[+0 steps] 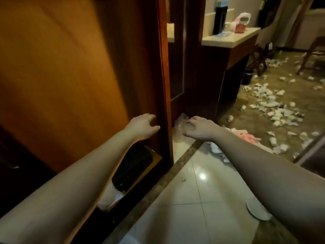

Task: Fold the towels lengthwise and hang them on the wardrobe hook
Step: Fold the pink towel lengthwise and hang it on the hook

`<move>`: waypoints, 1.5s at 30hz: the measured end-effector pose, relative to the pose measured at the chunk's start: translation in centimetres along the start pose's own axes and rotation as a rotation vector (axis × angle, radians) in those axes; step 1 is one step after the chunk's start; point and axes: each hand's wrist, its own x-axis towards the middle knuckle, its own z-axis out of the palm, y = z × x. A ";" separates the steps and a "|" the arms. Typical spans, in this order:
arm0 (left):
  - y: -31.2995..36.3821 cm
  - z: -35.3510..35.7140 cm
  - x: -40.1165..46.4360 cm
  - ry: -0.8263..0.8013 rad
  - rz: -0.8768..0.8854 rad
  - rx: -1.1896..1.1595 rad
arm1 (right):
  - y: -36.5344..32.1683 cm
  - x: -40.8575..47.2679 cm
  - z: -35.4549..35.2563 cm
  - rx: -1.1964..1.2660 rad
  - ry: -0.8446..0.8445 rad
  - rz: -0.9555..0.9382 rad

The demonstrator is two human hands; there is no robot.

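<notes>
The wooden wardrobe door [70, 71] fills the left of the view. My left hand [143, 125] is at its right edge, with fingers and thumb curled round the edge at about knee height. Just right of the door frame my right hand [198, 128] reaches forward, fingers spread and loosely bent, holding nothing. It hovers in front of a crumpled clear plastic bag [181, 120] on the floor. A white cloth-like thing [110, 199] lies at the wardrobe's bottom; I cannot tell whether it is a towel. No hook is in view.
A black case [133, 168] lies on the wardrobe floor. A counter [228, 39] with a black box and packets stands behind. Several crumpled white cups and papers [274, 106] litter the carpet on the right. A white plate [256, 210] lies on the tiles beside my right arm.
</notes>
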 end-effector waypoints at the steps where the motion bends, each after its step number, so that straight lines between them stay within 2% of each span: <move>1: 1.0 1.1 1.2 -0.026 -0.007 0.004 | 1.4 0.2 0.3 -0.002 -0.013 0.015; 18: 11.3 21.1 20.5 -0.379 0.095 0.039 | 24.1 2.0 9.8 0.091 -0.241 0.370; 26: 15.1 27.6 35.3 -0.490 0.145 -0.066 | 34.2 9.6 11.6 0.159 -0.275 0.555; 36: 18.8 33.7 52.2 -0.629 0.185 0.023 | 46.7 17.3 12.1 0.206 -0.371 0.772; 45: 24.3 41.9 64.3 -0.708 0.196 -0.004 | 60.4 24.7 14.7 0.217 -0.444 0.783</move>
